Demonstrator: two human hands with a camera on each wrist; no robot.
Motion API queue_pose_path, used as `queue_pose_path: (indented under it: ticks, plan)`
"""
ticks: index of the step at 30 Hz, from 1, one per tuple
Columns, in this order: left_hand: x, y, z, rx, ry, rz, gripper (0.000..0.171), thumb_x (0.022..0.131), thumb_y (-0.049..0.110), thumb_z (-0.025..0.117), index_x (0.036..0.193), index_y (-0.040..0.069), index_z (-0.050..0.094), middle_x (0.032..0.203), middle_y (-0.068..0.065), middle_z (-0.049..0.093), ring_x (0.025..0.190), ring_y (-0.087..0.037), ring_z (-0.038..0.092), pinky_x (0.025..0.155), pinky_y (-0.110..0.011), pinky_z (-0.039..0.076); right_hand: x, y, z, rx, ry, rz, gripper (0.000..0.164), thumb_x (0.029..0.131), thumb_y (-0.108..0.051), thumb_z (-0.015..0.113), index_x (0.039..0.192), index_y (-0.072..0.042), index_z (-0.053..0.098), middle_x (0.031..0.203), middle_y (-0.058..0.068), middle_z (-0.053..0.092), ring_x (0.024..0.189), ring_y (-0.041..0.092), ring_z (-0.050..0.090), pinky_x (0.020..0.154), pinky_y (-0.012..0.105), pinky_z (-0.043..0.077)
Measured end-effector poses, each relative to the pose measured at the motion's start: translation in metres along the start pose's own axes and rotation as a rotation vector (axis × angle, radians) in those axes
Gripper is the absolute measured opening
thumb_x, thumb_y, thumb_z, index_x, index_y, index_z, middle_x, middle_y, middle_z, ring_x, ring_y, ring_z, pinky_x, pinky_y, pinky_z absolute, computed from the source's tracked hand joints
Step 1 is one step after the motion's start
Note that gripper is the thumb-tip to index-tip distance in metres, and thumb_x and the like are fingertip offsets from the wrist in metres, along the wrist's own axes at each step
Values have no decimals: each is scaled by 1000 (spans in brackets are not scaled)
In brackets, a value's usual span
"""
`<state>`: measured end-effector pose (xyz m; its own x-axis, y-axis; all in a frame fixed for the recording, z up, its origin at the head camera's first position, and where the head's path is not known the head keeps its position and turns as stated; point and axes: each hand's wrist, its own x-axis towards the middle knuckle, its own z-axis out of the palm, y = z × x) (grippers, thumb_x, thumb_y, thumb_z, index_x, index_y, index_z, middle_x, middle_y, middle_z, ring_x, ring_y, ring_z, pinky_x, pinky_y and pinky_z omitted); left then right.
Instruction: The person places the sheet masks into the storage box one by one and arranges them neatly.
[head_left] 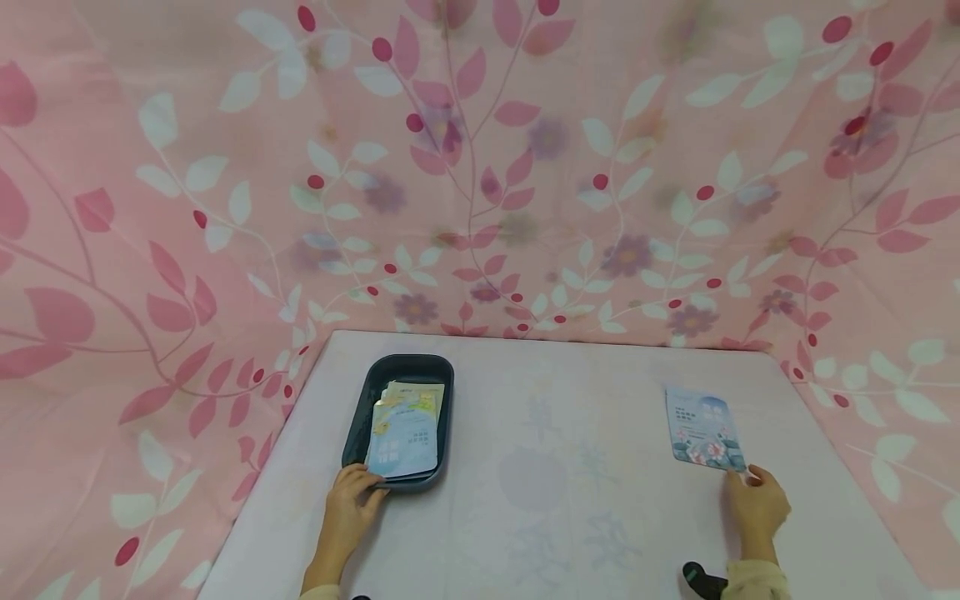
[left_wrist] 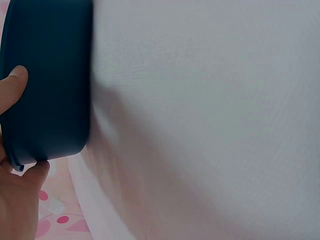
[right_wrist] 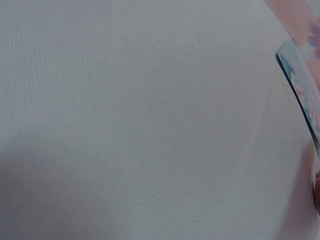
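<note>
At the near left corner of a dark blue-green plastic tray (head_left: 448, 417), my left hand (head_left: 349, 510) grips the rim. In the left wrist view its thumb lies on the outer wall of the tray (left_wrist: 55, 80) and other fingers are at the rim. Several flat printed packets (head_left: 405, 433) lie stacked in the tray, a light blue one on top. Over on the right, my right hand (head_left: 757, 504) pinches the near right corner of a light blue flat packet (head_left: 703, 427) printed with pink flowers. Only that packet's edge (right_wrist: 300, 90) shows in the right wrist view.
A white cloth (head_left: 555, 533) with faint printed marks covers the table. Pink floral fabric (head_left: 480, 167) hangs behind and at both sides. A dark strap-like object (head_left: 701, 579) sits by the right sleeve.
</note>
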<state>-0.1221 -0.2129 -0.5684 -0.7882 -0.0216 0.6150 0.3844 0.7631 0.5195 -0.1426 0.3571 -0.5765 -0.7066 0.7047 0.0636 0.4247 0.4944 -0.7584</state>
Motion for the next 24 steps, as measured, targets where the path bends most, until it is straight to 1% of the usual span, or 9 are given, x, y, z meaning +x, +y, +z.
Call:
queue_pose_path:
  ticks: [3,5,10,14,18,20,24]
  plan:
    - [-1,-1,0,-1,-5,-10,27,54,-12,84,73,2,69,75,-4,66,88,-28,59,78,-36,45,2,-1,1,-21,-27,12,47,88,-19,54,120,15,47,108,36,52,100,49,47,88,57,34]
    - [-1,-1,0,-1,-6,-11,27,54,-12,83,73,2,69,76,-3,66,88,-28,59,78,-35,45,3,-3,3,-31,-64,35,50,89,-21,53,122,16,45,110,36,50,102,49,45,89,57,34]
    - [-1,-3,0,-5,-2,1,28,54,-12,84,73,3,69,76,-3,66,88,-28,59,79,-32,44,9,-4,10,-70,-124,60,55,89,-25,52,125,17,42,115,37,48,106,50,44,91,58,34]
    - [-1,-3,1,-6,-1,-2,28,54,-11,84,74,3,69,76,-3,66,89,-28,59,80,-28,44,13,-7,13,-93,-138,64,59,89,-27,54,126,18,41,121,40,45,112,53,41,95,60,33]
    - [-1,-4,1,-17,8,3,27,54,-11,83,73,3,69,75,-3,66,88,-28,59,81,-24,43,15,-10,14,-82,-149,105,64,90,-28,52,131,17,34,129,40,39,118,56,34,101,60,29]
    - [-2,-4,1,-24,12,5,28,54,-12,83,73,3,69,75,-3,66,88,-29,59,82,-21,42,16,-10,14,-68,-143,119,65,90,-28,52,133,17,32,130,41,37,120,56,32,102,59,27]
    - [-2,-4,1,-34,18,9,28,53,-13,83,73,2,69,75,-4,66,88,-29,59,84,-17,40,16,-11,14,-49,-116,141,62,90,-24,52,131,17,33,130,40,38,120,57,32,102,60,27]
